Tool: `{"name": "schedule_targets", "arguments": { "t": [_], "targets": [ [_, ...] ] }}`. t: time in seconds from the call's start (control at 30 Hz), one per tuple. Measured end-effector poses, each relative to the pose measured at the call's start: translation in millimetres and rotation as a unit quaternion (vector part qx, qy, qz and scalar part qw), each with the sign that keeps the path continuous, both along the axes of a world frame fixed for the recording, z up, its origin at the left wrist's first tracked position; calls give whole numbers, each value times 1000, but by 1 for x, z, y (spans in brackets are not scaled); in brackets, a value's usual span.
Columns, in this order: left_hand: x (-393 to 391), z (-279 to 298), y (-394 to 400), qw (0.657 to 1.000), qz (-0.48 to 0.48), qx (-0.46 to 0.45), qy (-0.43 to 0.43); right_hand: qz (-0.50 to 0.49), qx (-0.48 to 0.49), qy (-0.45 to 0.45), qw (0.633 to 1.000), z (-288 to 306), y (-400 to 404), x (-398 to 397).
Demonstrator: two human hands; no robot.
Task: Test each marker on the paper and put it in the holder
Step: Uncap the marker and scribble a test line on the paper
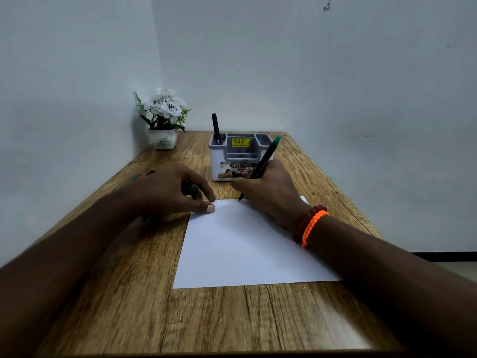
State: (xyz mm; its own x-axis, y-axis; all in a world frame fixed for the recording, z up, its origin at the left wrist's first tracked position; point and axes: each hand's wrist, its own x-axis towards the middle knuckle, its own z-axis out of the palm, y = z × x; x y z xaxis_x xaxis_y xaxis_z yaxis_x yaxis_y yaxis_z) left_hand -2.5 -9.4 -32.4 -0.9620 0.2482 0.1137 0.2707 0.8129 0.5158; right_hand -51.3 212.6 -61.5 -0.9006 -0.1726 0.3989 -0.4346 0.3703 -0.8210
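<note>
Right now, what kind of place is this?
Probably a small study or work desk in a room corner: a wooden table against plain walls, a pen holder, a sheet of paper, and a little flowerpot.

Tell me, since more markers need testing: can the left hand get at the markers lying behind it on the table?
Probably yes. The left hand rests right in front of the spare markers, with nothing between them, but it presses the paper and seems to hold a cap.
</note>
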Motion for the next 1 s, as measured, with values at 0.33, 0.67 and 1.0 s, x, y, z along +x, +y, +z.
{"name": "schedule_targets", "arguments": {
  "t": [0.33,0.67,1.0],
  "targets": [
    [-2,-2,-3,1000,-5,0,-4,-14,3,9,1000,-1,2,-1],
    [-2,-2,-3,1000,-6,2,-2,-10,-9,8,1000,0,4,1],
    [-4,-3,-4,1000,-6,-2,-4,-5,-2,3,1000,1,6,0]
  ]
}}
